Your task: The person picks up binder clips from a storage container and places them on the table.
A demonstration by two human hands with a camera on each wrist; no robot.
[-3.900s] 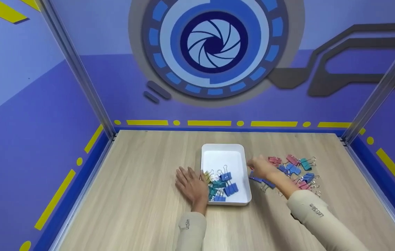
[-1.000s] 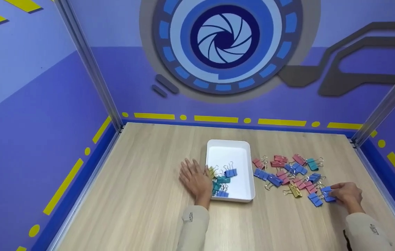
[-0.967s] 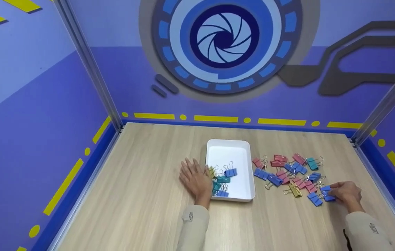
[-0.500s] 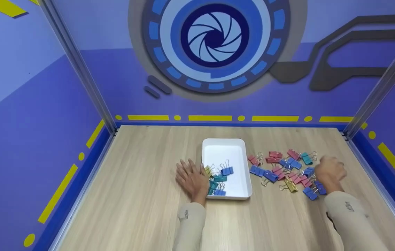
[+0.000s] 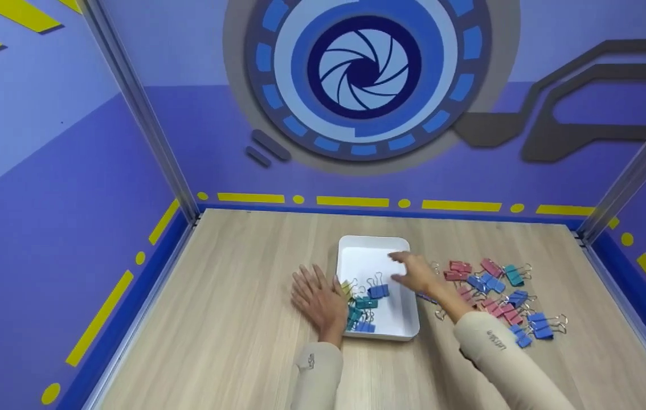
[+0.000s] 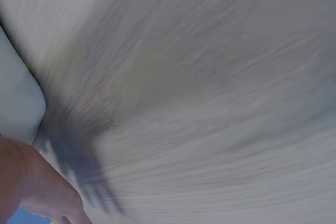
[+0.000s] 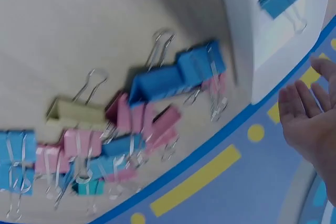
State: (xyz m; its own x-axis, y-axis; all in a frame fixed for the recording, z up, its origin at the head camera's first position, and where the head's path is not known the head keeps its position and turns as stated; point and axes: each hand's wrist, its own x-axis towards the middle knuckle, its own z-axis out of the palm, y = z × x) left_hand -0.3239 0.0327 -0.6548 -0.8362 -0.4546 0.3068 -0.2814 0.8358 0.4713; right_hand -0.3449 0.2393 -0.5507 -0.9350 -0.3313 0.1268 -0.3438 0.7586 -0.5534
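My left hand (image 5: 321,302) rests with straight fingers at the left side of a white tray (image 5: 377,241). Several binder clips lie inside the tray: a blue binder clip (image 5: 379,291), teal binder clips (image 5: 366,302), a yellow one partly behind my left hand, and another blue one near the bottom edge. Over the tray's right rim reaches my right hand (image 5: 418,275), its fingers apart and nothing visible between them. The right wrist view also shows that right hand (image 7: 310,114) with loose fingers beside the tray. Only part of the left hand (image 6: 44,187) appears in the left wrist view.
Right of the tray, several loose binder clips lie in a spread pile, including a pink clip (image 5: 491,267), a teal clip (image 5: 514,275) and a blue clip (image 5: 540,326). My right forearm hides part of the pile. Printed panels (image 5: 266,142) wall the wooden table.
My right hand has let go of a blue binder clip at the pile's right end and moved left over the tray. One blue clip fewer lies in the tray than at first. My left hand stays put.
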